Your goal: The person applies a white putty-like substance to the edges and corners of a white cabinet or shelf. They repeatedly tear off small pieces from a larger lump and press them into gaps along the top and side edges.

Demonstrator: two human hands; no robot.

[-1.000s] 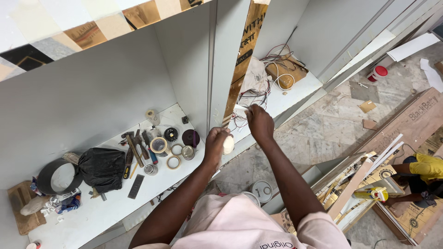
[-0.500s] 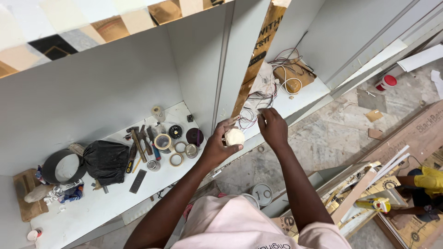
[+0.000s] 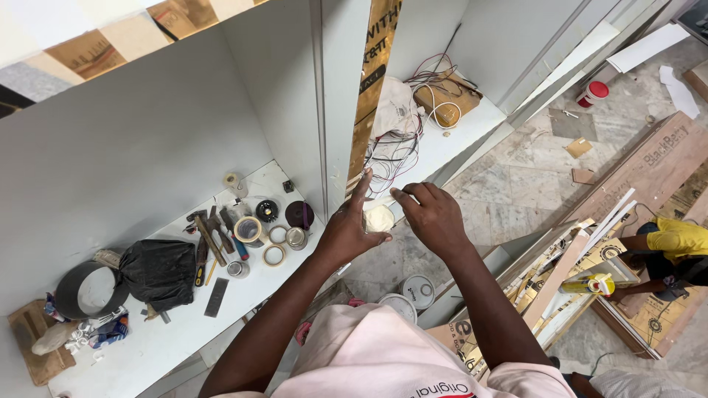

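Both hands (image 3: pixel 391 221) half-hide a pale lump (image 3: pixel 379 218); its kind unclear.

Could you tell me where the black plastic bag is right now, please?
The black plastic bag lies on the white shelf at lower left, between the dark ring and the rolls of tape.

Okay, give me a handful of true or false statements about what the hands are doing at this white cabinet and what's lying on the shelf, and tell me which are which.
1. The left hand holds a pale cream lump. True.
2. The right hand rests on the black bag. False: it is at the lump, beside the left hand.
3. Rolls of tape lie on the white shelf. True.
4. The tangle of wires sits on the floor. False: it lies in the right-hand compartment.
5. A second person in a yellow shirt is at the right edge. True.
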